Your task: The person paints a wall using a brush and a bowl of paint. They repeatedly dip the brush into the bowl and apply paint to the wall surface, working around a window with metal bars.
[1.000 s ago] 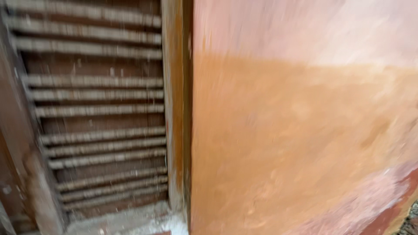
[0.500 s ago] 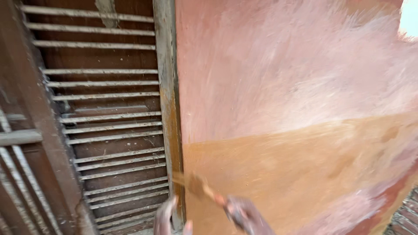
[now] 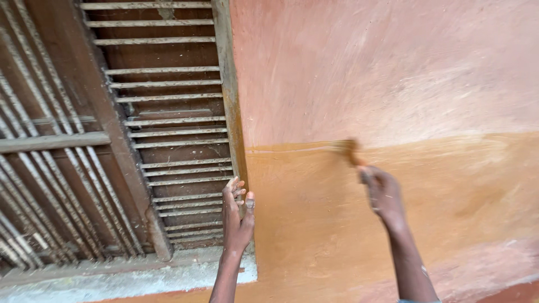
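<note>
beside right hand [image 3: 383,193], slatted shutter [image 3: 168,129]

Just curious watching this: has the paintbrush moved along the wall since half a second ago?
Yes. The brush in the right hand has gone up and rightward, away from the window frame.

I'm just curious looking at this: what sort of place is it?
Probably the outside of a house being painted: a plastered wall part pink, part fresh ochre, a slatted wooden window shutter, and a brush in the right hand.
</note>
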